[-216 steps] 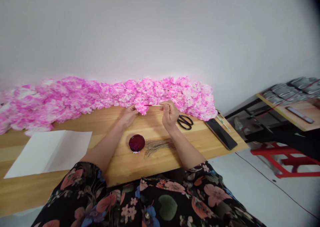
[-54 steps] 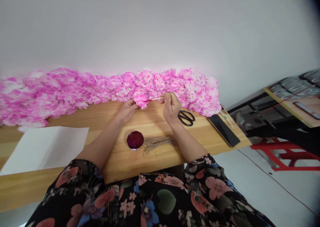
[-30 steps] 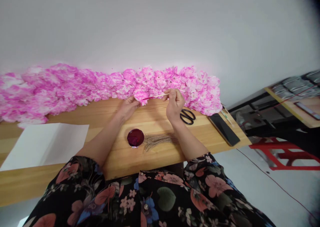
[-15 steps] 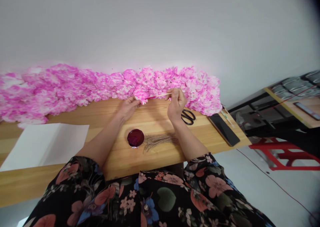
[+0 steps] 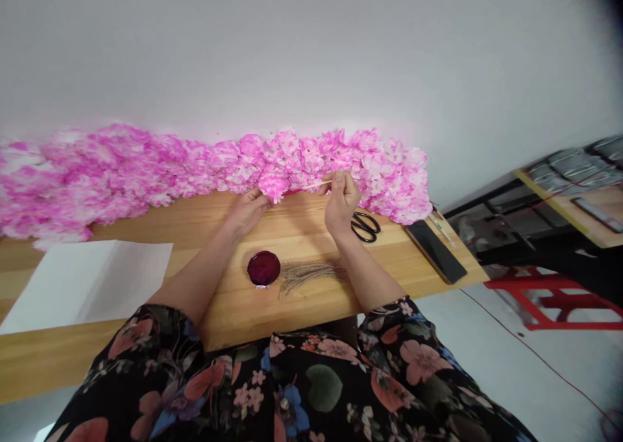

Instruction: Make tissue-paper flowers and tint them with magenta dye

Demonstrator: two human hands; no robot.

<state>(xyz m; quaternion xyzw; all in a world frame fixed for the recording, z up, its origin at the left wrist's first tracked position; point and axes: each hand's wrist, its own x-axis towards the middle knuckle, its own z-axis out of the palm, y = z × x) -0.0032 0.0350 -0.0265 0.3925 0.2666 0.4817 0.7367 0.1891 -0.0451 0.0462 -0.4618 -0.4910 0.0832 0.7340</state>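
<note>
Pinched in my left hand is a pink-and-white flower, held just above the wooden table near the row of flowers. My right hand grips the pale end of a thin paintbrush-like stick. Its dark pink end points left and reaches the flower's right edge; whether it touches the petals I cannot tell. Nearer my body stands a small round dish of dark red-purple liquid. A bunch of thin brown stems lies beside it, partly behind my right forearm.
Many pink-and-white flowers are piled along the wall. A white sheet of paper lies at left. Black-handled scissors and a dark phone are at right on the table. A red stool stands beyond the table's right end.
The flower in my left hand has shifted slightly left and turned a little. My right hand has moved slightly left with the stick.
</note>
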